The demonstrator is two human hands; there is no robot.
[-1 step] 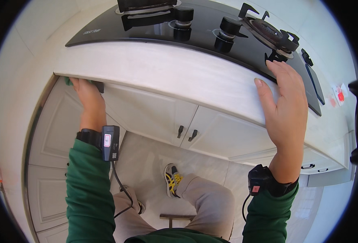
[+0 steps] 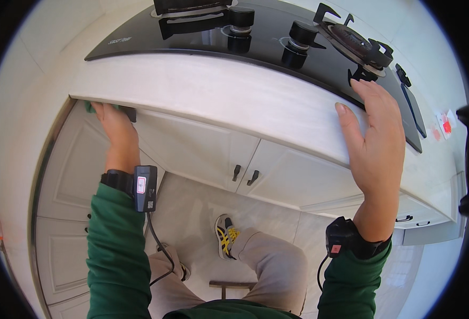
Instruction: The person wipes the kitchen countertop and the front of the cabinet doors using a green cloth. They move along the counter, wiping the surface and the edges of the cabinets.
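Observation:
My left hand (image 2: pixel 116 127) reaches under the front lip of the white countertop (image 2: pixel 186 80), at the top of the cabinet front on the left. A bit of green cloth (image 2: pixel 90 107) shows at its fingers, which close on it; the fingertips are partly hidden below the lip. My right hand (image 2: pixel 377 135) is open and holds nothing. Its thumb stands apart from the fingers, over the counter's front edge at the right. Those fingertips reach the front edge of the black gas hob (image 2: pixel 192 40), close to the right burner (image 2: pixel 351 42).
Two black knobs (image 2: pixel 302 34) stand on the hob. Below the counter are white cabinet doors (image 2: pixel 213 146) with small dark handles (image 2: pixel 253 177). A black device (image 2: pixel 145 187) with a cable is strapped to my left wrist, another (image 2: pixel 340 236) to my right. My shoe (image 2: pixel 225 236) rests on the tiled floor.

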